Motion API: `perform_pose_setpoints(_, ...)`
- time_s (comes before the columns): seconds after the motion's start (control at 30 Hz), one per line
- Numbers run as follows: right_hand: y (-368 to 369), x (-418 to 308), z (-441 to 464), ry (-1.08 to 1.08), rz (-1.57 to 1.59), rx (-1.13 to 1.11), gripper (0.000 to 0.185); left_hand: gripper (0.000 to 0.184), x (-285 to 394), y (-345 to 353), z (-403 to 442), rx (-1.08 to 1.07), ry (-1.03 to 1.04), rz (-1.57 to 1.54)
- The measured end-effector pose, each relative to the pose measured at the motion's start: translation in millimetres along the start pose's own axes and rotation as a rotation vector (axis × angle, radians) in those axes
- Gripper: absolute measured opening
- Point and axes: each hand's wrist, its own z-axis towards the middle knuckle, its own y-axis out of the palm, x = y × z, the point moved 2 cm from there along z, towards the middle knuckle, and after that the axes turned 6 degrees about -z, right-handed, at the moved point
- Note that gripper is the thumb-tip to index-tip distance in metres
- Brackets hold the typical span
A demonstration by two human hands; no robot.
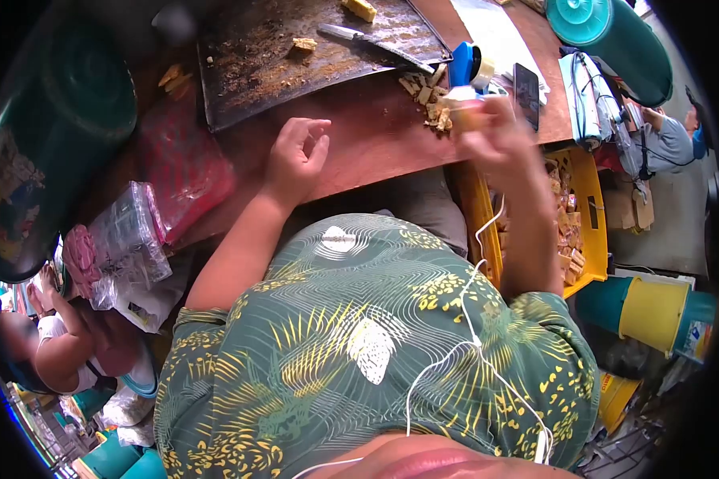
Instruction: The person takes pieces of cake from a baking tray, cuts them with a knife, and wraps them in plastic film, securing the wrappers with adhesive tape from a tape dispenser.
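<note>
My left hand (299, 156) hovers over the front of the reddish-brown table (359, 152), its fingers bent, thumb apart, with nothing seen in it. My right hand (495, 136) is smeared by motion near the blue tape dispenser (461, 65). Something pale and yellowish shows at its fingertips, too blurred to name. Beside that hand lies a heap of broken cake pieces (427, 96). A dark, crumb-covered baking tray (272, 88) sits at the back, with a long knife (375, 46) lying across its right edge. On the tray are a small cake chunk (304, 45) and a yellow cake bar (359, 9).
A phone (526, 96) and white paper (495, 36) lie at the right. Below the table edge is a yellow crate (591, 215) of wrapped pieces. Plastic packs (132, 231) hang at the left. Green barrels (64, 120) flank the table. A person (64, 343) sits at the left.
</note>
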Motion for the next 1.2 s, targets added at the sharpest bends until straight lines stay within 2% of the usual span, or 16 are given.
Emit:
perform_pose_setpoints(0.03, -36.5, 13.7, -6.4, 0.009, -0.013, 0.100, 0.031, 0.019, 0.8, -0.4, 0.1, 0.001, 0.014, -0.005)
perform_pose_setpoints(0.1, -103.2, 15.6, -27.4, 0.361, -0.127, -0.004, 0.030, 0.016, 1.9, -0.7, 0.7, 0.007, 0.045, -0.015)
perform_pose_setpoints(0.13, -128.5, 19.7, -35.4, 0.286, -0.418, -0.073, 0.030, 0.016, 2.0, 1.4, 0.1, -0.005, 0.073, -0.025)
perform_pose_setpoints(0.2, -144.5, 13.5, -35.2, 0.174, -0.668, 0.139, 0.029, 0.014, 2.0, 4.3, 1.2, -0.017, 0.139, -0.040)
perform_pose_setpoints(0.27, -127.3, 7.9, -19.5, 0.052, -0.636, 0.164, 0.028, 0.013, 1.4, 3.7, -1.0, -0.037, 0.132, -0.098)
perform_pose_setpoints(0.4, -55.2, -13.4, 42.6, -0.056, -0.340, -0.079, 0.041, 0.008, 8.3, -15.8, -17.8, -0.027, 0.093, -0.042)
perform_pose_setpoints(0.43, -35.5, -14.8, 63.8, -0.106, -0.293, -0.116, 0.042, 0.008, 18.4, -28.4, -21.4, 0.023, 0.257, 0.107)
perform_pose_setpoints(0.47, -16.9, -20.5, 83.7, -0.054, -0.203, -0.160, 0.045, 0.008, 23.4, -40.1, -26.9, 0.048, 0.280, 0.206)
perform_pose_setpoints(0.57, 47.4, 5.7, 171.8, -0.219, -0.197, -0.137, 0.055, 0.010, 24.3, -73.0, -49.1, 0.106, 0.297, 0.459)
perform_pose_setpoints(0.63, 86.1, 9.3, 224.5, -0.079, -0.142, -0.152, 0.059, 0.009, 15.5, -81.4, -59.0, 0.139, 0.261, 0.480)
perform_pose_setpoints(0.67, 101.9, 41.0, 261.9, -0.078, -0.191, -0.091, 0.074, 0.008, 17.5, -79.0, -60.0, 0.158, 0.253, 0.498)
perform_pose_setpoints(0.73, 117.8, 39.4, 288.3, -0.012, -0.446, 0.067, 0.073, 0.009, 17.7, -78.9, -59.9, 0.138, 0.256, 0.467)
perform_pose_setpoints(0.8, 123.1, 47.5, 303.7, 0.152, -0.494, -0.035, 0.073, 0.009, 22.7, -72.3, -59.3, 0.081, 0.246, 0.493)
perform_pose_setpoints(0.93, 123.6, 46.3, 293.5, 0.174, -0.397, -0.123, 0.050, 0.012, 28.2, -64.2, -60.5, 0.082, 0.210, 0.440)
perform_pose_setpoints(1.0, 133.6, 45.2, 287.4, 0.103, -0.363, -0.082, 0.043, 0.012, 26.1, -67.0, -59.8, 0.071, 0.196, 0.436)
perform_pose_setpoints(1.2, 126.3, 16.5, 262.9, -0.162, -0.247, 0.070, 0.054, 0.012, 32.1, -64.0, -58.7, 0.031, 0.175, 0.417)
